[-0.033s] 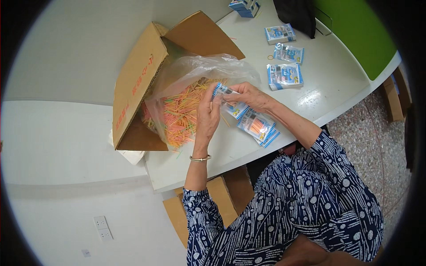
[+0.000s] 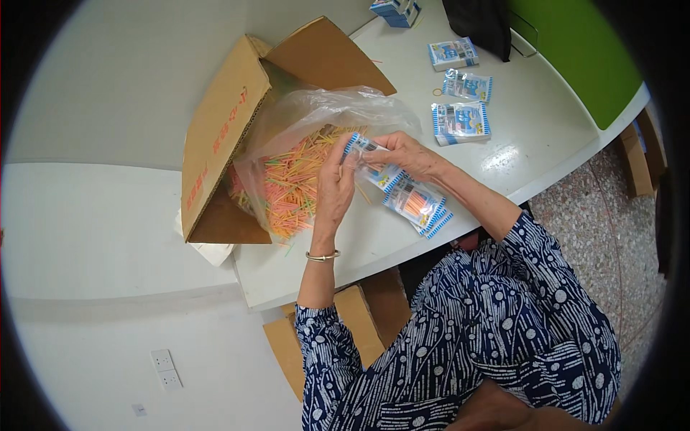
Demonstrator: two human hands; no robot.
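My left hand (image 2: 336, 185) and my right hand (image 2: 407, 156) meet over the table, both closed on a small clear packet (image 2: 379, 171) with blue-striped ends. Pinkish sticks show through its film. The left fingers grip its upper left end, while the right fingers press on its upper side. Just below it lie more packets (image 2: 415, 203), overlapping, with orange-pink sticks visible inside the top one. Left of my hands, loose thin sticks (image 2: 291, 179) in pink, yellow, orange and green fill a clear plastic bag (image 2: 338, 104). That bag spreads out of a tipped cardboard box (image 2: 226, 129).
Stacked blue-and-white packets (image 2: 461, 123) lie at the right of the white table (image 2: 521, 136), with others (image 2: 453, 54) behind. A small ring (image 2: 437, 92) lies beside them. At the far edge are a blue bundle (image 2: 395, 12) and a black bag (image 2: 481, 27). Cardboard (image 2: 356, 320) stands below the table.
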